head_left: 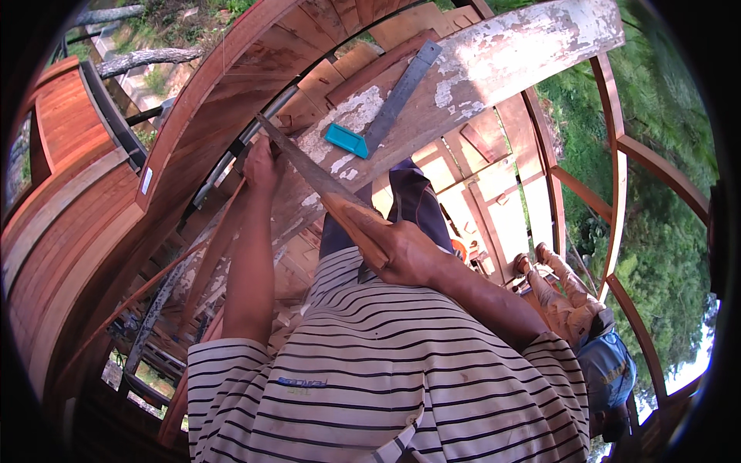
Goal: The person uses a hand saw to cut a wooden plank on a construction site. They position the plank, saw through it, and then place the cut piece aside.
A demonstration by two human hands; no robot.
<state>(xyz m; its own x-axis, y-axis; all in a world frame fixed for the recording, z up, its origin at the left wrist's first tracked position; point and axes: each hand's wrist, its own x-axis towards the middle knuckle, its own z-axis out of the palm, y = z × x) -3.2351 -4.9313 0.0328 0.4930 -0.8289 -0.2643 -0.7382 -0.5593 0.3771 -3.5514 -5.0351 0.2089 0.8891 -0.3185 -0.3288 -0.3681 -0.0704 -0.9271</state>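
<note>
A: Outdoors, on a raised timber frame with green trees beyond the railings. Where does the work sit?

B: On the paint-flaked plank (494, 58) that runs across in front of me; I take every place from it. A long flat file (309, 166) lies slanted over the plank's near edge, its tip towards the curved red beam (231, 85) on the plank's left.

A: Grip?

B: My right hand (405, 251) is wrapped fully closed round the file's wooden handle, below the plank's near edge. My left hand (262, 166) is at the blade's far end, fingers curled over it; I judge it closed on the tip, though the underside is hidden.

A: Anything else on the plank?

B: A steel square (401, 92) with a teal stock (345, 140) lies on top of it, just past the file and apart from it. Another person in a blue cap (606, 366) is below, well off the plank's right end.

A: Which step is this?

B: By my reading, filing the plank's near edge, mid-stroke. The next move calls for even pressure from both hands and a level blade, so the edge isn't rounded over.
</note>
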